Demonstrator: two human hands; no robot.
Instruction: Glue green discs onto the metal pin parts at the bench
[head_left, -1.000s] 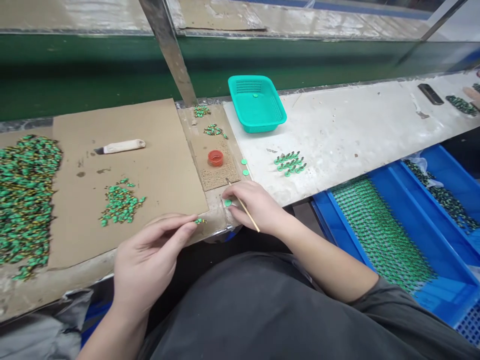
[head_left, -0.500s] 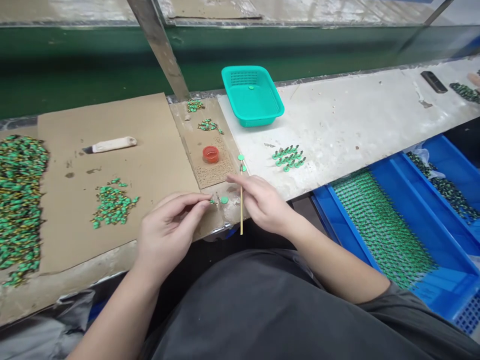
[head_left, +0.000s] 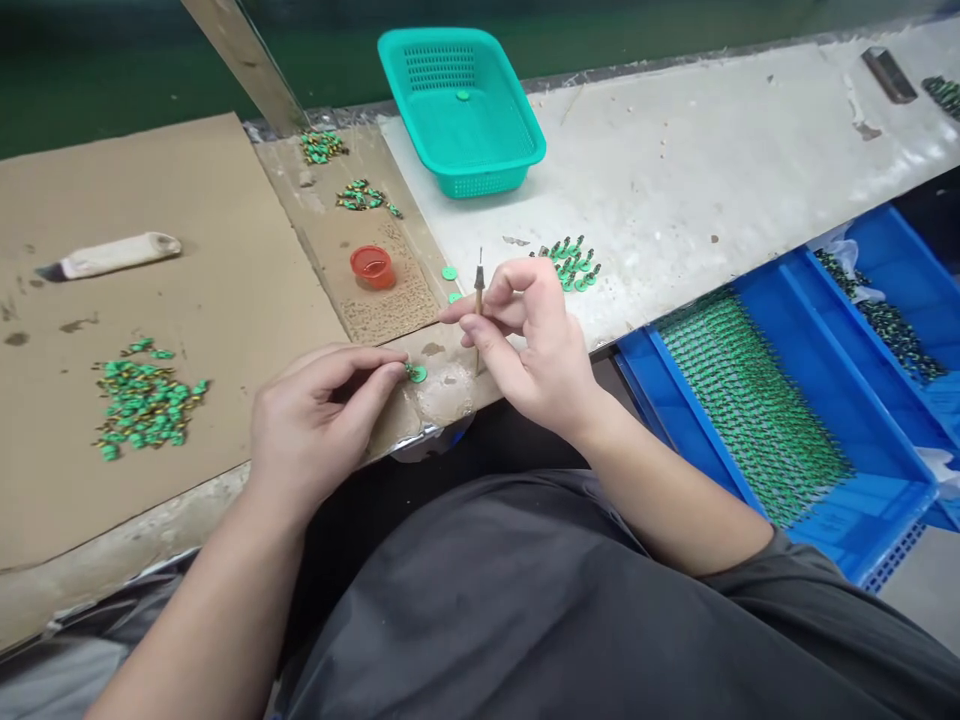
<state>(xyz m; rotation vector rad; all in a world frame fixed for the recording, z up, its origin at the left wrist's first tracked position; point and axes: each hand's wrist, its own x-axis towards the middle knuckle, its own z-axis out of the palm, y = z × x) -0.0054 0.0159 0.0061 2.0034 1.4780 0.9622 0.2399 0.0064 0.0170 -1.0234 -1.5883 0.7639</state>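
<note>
My left hand (head_left: 322,410) pinches a small green piece (head_left: 409,370) between thumb and forefinger, beside a green disc (head_left: 419,375) at the bench's front edge. My right hand (head_left: 532,350) is closed on a thin wooden stick (head_left: 478,320) with a dark collar and fine tip, held upright. Two more green discs, one (head_left: 449,273) farther back, lie left of the stick. Behind my right hand stands a group of green discs with dark stems (head_left: 574,265). A red cup (head_left: 373,267) sits on the speckled board.
A teal basket (head_left: 480,130) stands at the back. Piles of green and gold pieces (head_left: 150,400) and a cloth-wrapped tool (head_left: 120,255) lie left. Blue bins (head_left: 870,430) with green parts stand right, below the bench; a dark block (head_left: 889,75) lies far right.
The stick has gone from hanging tip-away beneath my right hand to upright in its fingers. My left hand has come up against the disc. The view has shifted downward and to the right.
</note>
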